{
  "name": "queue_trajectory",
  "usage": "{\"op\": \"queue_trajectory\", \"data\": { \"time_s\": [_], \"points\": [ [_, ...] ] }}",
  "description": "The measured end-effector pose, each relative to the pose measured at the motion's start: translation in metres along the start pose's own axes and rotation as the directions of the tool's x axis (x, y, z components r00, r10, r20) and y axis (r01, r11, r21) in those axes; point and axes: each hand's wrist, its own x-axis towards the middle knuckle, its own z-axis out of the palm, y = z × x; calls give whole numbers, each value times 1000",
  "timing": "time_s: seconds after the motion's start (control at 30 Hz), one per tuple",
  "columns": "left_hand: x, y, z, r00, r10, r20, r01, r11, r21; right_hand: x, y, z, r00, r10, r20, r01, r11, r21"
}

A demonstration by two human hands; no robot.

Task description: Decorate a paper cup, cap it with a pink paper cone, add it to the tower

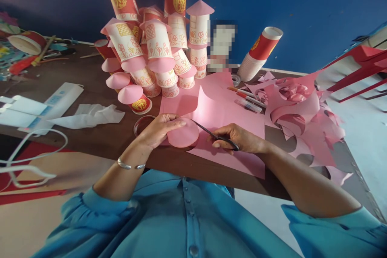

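Between the thumb and fingers of my left hand [161, 129] is a pink paper circle [184, 134], joined at its far side to a curling pink strip [204, 102] or sheet edge; where they part I cannot tell. My right hand [234, 137] grips black-handled scissors [225, 140], fingers through the loops. The blades point left and meet the circle's upper right edge. Below both hands lies a large pink paper sheet [242, 129]. A clear roll of tape [141, 125] is partly hidden behind my left wrist.
Paper-cup towers [159, 42] with pink cone roofs stand at the back. Stacked cups [256, 54] lean behind markers [249, 98]. Pink paper scraps [302, 117] heap at the right. White tissue [90, 116] and a white packet [60, 100] lie left, above a pale cable [39, 165].
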Motion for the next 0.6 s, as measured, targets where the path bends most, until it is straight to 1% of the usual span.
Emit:
{"op": "queue_trajectory", "data": {
  "time_s": [0.3, 0.47, 0.6],
  "points": [
    [0, 3, 2, 997, -69, 29, 69, 998, 10, 1, 2, 2, 1000, 12, 3, -12, 999, -32],
    [0, 4, 3, 996, -65, 66, 63, 998, 29, 0, 0, 1, 1000, 5, 11, -5, 1000, -29],
    [1, 2, 3, 998, -51, 44, 49, 998, 37, 1, 1, 0, 1000, 12, 15, -11, 999, -44]
  ]
}}
